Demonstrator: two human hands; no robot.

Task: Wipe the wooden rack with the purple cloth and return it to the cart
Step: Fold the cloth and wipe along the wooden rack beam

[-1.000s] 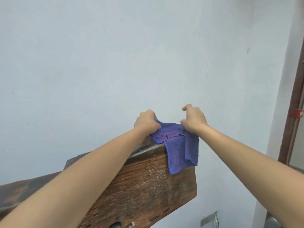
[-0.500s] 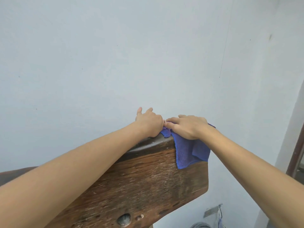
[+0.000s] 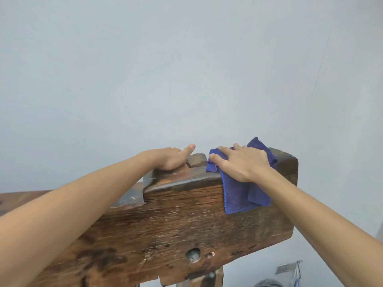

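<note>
The wooden rack (image 3: 186,220) is a dark, worn beam with a raised top block and a round hole low on its front face. The purple cloth (image 3: 240,195) is draped over the rack's top right, hanging down the front. My right hand (image 3: 242,162) lies flat on the cloth, fingers spread, pressing it onto the top. My left hand (image 3: 172,157) rests on the rack's top just left of the cloth, thumb out, holding the wood. The cart is not in view.
A plain pale wall (image 3: 186,69) fills the background close behind the rack. A wooden post (image 3: 207,278) supports the rack from below. Low at the right, a small metal fitting with wires (image 3: 290,268) hangs on the wall.
My right hand has spread flat on the cloth and slid it to the right along the top. My left hand has parted from it and stayed on the wood. The view dropped slightly.
</note>
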